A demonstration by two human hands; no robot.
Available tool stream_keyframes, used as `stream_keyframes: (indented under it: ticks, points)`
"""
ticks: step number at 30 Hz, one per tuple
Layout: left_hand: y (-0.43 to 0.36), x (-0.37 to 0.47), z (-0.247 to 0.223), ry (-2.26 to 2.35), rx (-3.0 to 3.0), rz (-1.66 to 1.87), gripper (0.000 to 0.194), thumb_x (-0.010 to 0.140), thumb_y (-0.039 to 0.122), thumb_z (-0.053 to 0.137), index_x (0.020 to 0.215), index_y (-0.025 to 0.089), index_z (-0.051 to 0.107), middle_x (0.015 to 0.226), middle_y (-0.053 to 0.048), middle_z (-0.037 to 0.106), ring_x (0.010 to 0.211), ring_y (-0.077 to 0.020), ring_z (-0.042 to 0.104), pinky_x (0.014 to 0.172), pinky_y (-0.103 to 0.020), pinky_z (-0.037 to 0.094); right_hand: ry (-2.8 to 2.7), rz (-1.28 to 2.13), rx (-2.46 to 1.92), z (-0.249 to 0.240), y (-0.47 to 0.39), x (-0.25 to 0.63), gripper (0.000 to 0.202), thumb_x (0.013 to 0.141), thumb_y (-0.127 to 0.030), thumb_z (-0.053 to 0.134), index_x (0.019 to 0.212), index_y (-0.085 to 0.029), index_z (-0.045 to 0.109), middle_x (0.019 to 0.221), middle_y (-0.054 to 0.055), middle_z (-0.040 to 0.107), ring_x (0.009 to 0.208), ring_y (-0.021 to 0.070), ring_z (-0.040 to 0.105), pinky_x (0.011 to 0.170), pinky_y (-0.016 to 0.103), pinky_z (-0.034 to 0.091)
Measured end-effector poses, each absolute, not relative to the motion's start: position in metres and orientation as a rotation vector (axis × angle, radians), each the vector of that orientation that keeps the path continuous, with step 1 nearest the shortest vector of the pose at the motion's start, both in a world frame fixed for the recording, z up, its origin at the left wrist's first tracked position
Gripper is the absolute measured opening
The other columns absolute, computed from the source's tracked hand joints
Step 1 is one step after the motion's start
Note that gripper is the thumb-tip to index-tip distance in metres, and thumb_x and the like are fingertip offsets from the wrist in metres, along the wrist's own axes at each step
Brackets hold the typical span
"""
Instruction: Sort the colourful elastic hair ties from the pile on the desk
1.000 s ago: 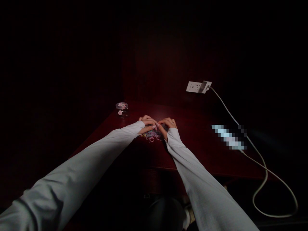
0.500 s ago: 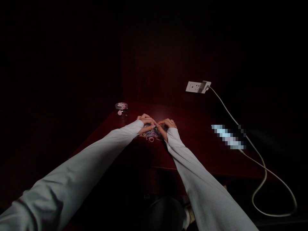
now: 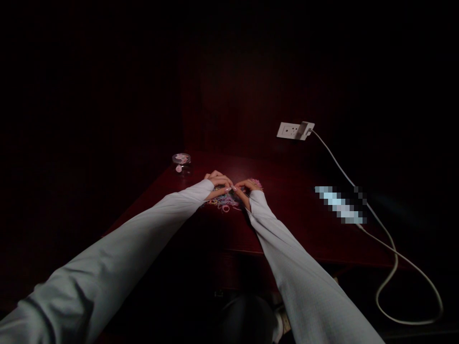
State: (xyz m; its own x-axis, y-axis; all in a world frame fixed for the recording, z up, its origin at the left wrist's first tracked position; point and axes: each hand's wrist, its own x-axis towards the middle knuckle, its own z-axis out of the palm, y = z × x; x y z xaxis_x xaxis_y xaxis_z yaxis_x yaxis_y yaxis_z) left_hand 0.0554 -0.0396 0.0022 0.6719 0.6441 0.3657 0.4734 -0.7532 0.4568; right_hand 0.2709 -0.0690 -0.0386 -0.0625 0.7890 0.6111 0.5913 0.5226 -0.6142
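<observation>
A loose pile of small coloured elastic hair ties (image 3: 223, 200) lies on the dark red table, in pink, purple, blue and yellow. My left hand (image 3: 219, 179) is over the pile's far left side, fingers bent and thumb drawn in toward them. Facing it, my right hand (image 3: 245, 186) has its thumb and index finger closed together. Their fingertips meet above the pile; anything small between them is too dark to make out. A pink clump (image 3: 256, 183) shows at the back of my right hand; whether it is held I cannot tell.
A clear round jar (image 3: 181, 165) with pink-and-white decoration stands at the table's far left. A phone-like blurred device (image 3: 339, 204) lies at the right, its white cable (image 3: 395, 258) looping past the table edge. The cable runs to a charger in a wall socket (image 3: 287, 130).
The fingers of my right hand have shifted, and a pink clump now shows at its back. The dark shape beneath the right hand no longer shows as clearly. My left hand has barely moved.
</observation>
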Motion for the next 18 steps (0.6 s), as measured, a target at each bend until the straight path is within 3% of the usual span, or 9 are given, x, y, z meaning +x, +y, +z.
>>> stream_keyframes:
  ticks: [5,10,14,18]
  points:
    - [-0.041,0.054,0.003,0.870,2.581,0.711,0.028,0.104,0.043,0.055,0.100,0.025,0.076,0.131,-0.004,0.076,0.128,-0.0277,0.053,0.111,-0.044,0.033,-1.720,0.194,-1.193,-0.037,-0.064,0.276,0.039,0.094,-0.061,0.064,0.085,-0.025,0.078,0.084,0.005,0.073,0.076,0.0217,0.060,0.078,0.037,0.048]
    - [-0.041,0.052,0.002,0.858,2.590,0.728,0.028,0.104,0.042,0.056,0.097,0.023,0.076,0.129,-0.003,0.077,0.125,-0.0268,0.052,0.112,-0.045,0.031,-1.397,-0.021,-1.461,-0.038,-0.055,0.323,0.054,0.093,-0.072,0.056,0.082,-0.023,0.075,0.082,0.008,0.070,0.087,0.0265,0.060,0.086,0.041,0.044]
    - [-0.041,0.052,0.000,0.844,2.586,0.753,0.028,0.103,0.044,0.057,0.094,0.025,0.076,0.127,-0.002,0.078,0.123,-0.0265,0.053,0.113,-0.046,0.030,-1.175,-0.075,-1.614,-0.048,-0.048,0.363,0.061,0.085,-0.082,0.059,0.078,-0.023,0.076,0.088,0.012,0.071,0.098,0.0326,0.053,0.087,0.046,0.039]
    - [-0.040,0.054,-0.001,0.822,2.591,0.785,0.029,0.103,0.044,0.059,0.094,0.023,0.076,0.125,-0.003,0.079,0.120,-0.0267,0.054,0.111,-0.046,0.031,-1.243,-0.072,-1.611,-0.056,-0.042,0.363,0.068,0.081,-0.088,0.057,0.074,-0.024,0.079,0.086,0.012,0.068,0.095,0.0310,0.046,0.090,0.051,0.035]
